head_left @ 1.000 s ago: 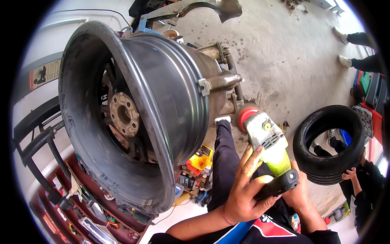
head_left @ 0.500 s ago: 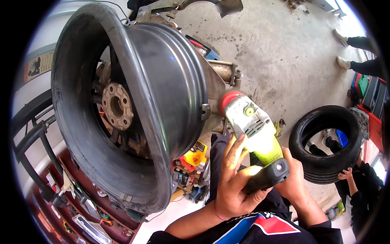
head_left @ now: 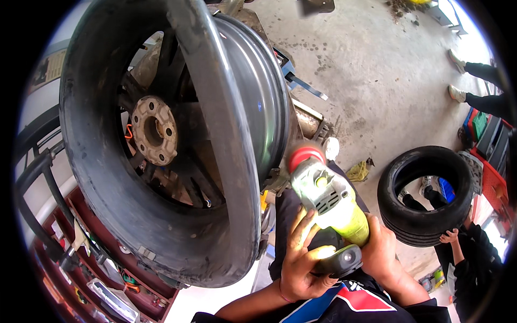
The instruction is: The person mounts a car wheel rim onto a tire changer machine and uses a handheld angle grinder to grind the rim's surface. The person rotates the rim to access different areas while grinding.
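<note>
A large dark wheel rim (head_left: 245, 156) without a tyre fills the left side, its open face and rusty hub (head_left: 154, 131) turned toward me. Just right of its lower edge, both my hands hold an angle grinder (head_left: 353, 223) with a yellow-green body, metal head and red disc. The disc (head_left: 306, 156) looks blurred and sits close to the rim; I cannot tell whether they touch. My left hand (head_left: 304, 266) wraps the black handle (head_left: 343, 261), its fingers reaching up by the grinder's head. Around the yellow body closes my right hand (head_left: 382, 253), its fingers partly hidden.
At right, another person's hand (head_left: 449, 236) steadies a black tyre (head_left: 425, 237). Someone else's legs (head_left: 482, 72) stand farther back. Black metal bars (head_left: 40, 161) and a dark red tool rack (head_left: 169, 301) lie left of the rim. A yellow cloth-like item (head_left: 358, 171) rests on the floor.
The rim appears larger and its right edge reaches farther right. The grinder and both hands sit slightly lower and farther left in view. Both hands keep their hold.
</note>
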Demonstrator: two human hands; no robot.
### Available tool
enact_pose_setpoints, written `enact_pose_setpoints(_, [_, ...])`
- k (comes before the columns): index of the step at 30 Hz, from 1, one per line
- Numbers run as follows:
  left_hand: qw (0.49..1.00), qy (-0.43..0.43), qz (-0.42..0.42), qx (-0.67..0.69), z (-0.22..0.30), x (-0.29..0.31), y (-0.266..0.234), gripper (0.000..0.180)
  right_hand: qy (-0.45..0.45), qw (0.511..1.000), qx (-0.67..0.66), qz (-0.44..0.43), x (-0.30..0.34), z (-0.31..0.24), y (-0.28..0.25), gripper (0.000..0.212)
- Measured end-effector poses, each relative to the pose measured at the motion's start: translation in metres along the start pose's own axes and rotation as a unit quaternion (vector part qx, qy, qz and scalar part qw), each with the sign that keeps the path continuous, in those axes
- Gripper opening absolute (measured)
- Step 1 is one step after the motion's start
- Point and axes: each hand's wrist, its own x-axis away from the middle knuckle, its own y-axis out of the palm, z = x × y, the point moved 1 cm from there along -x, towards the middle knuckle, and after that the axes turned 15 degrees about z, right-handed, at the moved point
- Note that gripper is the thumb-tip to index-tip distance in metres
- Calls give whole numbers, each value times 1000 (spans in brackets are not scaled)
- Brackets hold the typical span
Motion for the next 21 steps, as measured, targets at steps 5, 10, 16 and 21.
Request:
enact_pose_setpoints(5, [999,22,-4,-42,-3,10,-9,46,-22,1000,8,-2,4,-3,6,71])
enact_pose_setpoints(10, [999,-35,36,-14,-4,15,-14,48,-28,999,18,-3,5,-10,11,71])
enact_pose_setpoints(16, [999,-6,17,-30,-5,7,-16,49,-23,1000,19,-7,0,-15,10,69])
enact_pose_setpoints(21, [999,31,16,-29,-7,-14,-10,52,-27,999,9,17,-14,-19,4,70])
